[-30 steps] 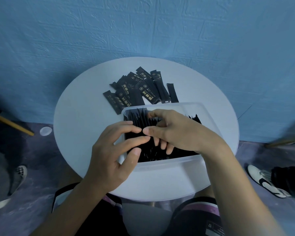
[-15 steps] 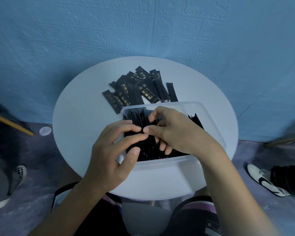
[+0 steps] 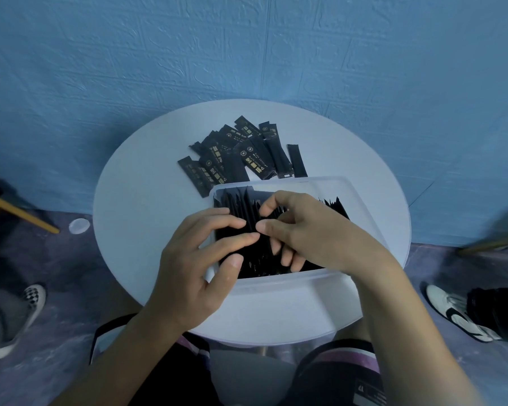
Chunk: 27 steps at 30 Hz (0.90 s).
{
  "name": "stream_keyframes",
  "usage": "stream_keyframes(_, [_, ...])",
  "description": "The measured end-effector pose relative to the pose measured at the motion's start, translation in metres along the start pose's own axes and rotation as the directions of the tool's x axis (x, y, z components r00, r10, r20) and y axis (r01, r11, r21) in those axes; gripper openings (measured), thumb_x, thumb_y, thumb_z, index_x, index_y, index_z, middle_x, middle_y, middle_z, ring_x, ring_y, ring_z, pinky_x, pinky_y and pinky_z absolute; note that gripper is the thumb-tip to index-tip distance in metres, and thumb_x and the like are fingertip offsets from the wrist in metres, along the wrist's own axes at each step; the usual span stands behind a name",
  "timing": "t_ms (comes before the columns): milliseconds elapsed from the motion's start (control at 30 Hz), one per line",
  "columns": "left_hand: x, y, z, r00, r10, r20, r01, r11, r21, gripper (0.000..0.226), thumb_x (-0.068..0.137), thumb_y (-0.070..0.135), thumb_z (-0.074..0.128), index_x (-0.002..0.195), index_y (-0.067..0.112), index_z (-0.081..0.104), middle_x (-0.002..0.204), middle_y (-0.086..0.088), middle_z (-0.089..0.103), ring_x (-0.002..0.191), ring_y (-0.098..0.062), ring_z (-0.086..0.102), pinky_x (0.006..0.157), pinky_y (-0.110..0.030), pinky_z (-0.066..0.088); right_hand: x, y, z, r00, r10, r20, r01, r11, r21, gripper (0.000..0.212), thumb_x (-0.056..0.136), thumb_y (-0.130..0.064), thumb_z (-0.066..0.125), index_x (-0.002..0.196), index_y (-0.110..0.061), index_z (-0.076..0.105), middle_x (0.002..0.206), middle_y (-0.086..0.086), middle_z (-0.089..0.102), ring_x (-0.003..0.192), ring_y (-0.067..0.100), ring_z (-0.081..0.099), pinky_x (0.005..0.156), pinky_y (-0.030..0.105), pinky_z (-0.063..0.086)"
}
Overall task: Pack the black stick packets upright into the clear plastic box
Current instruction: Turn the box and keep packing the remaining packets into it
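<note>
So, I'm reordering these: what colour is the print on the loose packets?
Gold lettering on black, clearest in the head view on the loose packets.

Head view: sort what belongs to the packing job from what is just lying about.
Job:
clear plastic box
boxed packets
loose packets
left hand
right hand

Lying about:
white disc
checkered shoe
white shoe
wooden stick

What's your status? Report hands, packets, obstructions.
Left hand presses packets in box. Right hand curled among them. Loose pile behind box, not yet packed. No obstruction seen.
</note>
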<state>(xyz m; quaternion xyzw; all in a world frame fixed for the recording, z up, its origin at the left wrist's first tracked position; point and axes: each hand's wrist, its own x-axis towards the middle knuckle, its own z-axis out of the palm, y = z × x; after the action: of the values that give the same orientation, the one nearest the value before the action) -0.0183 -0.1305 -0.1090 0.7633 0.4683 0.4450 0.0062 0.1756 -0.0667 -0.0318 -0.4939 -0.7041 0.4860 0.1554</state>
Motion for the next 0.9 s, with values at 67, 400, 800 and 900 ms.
stream_keyframes(67, [0.001,0.0,0.0,1.0,0.008,0.007,-0.008,1.0,0.0,0.046,0.107,0.037,0.036,0.117,0.017,0.076,0.122,-0.001,0.066,0.127,-0.022,0.053,0.108,-0.032,0.038,0.001,-0.001,0.001,1.0,0.008,-0.013,-0.008,1.0,-0.004,0.014,0.101,-0.026,0.06,0.102,-0.013,0.056,0.06,-0.001,0.062,0.052,0.017,0.063,0.049,0.026,0.051])
stream_keyframes(400, [0.002,0.001,0.0,1.0,0.009,0.028,-0.009,1.0,-0.01,0.048,0.108,0.039,0.032,0.118,0.019,0.075,0.123,-0.002,0.065,0.127,-0.024,0.052,0.108,-0.032,0.037,0.003,-0.006,0.003,0.999,0.035,-0.025,-0.038,0.994,-0.106,0.028,0.104,-0.032,0.052,0.092,-0.007,0.055,0.054,-0.001,0.061,0.045,0.015,0.059,0.043,0.023,0.047])
stream_keyframes(800, [0.002,0.0,0.0,1.0,0.005,0.019,-0.005,1.0,-0.017,0.048,0.107,0.038,0.034,0.114,0.017,0.077,0.121,-0.004,0.066,0.127,-0.021,0.053,0.108,-0.031,0.038,0.015,-0.014,0.013,0.984,-0.043,-0.175,-0.034,0.908,-0.417,0.027,0.103,-0.034,0.047,0.084,-0.018,0.056,0.051,-0.003,0.06,0.041,0.01,0.056,0.051,0.024,0.045])
stream_keyframes(900, [0.001,0.0,0.0,1.0,-0.004,0.027,0.004,1.0,-0.019,0.047,0.107,0.038,0.035,0.115,0.018,0.076,0.122,-0.002,0.066,0.128,-0.022,0.053,0.108,-0.031,0.038,0.007,-0.013,0.005,0.997,0.046,-0.056,-0.061,0.95,-0.306,0.024,0.104,-0.031,0.048,0.09,-0.013,0.057,0.05,-0.003,0.061,0.041,0.013,0.057,0.042,0.02,0.043])
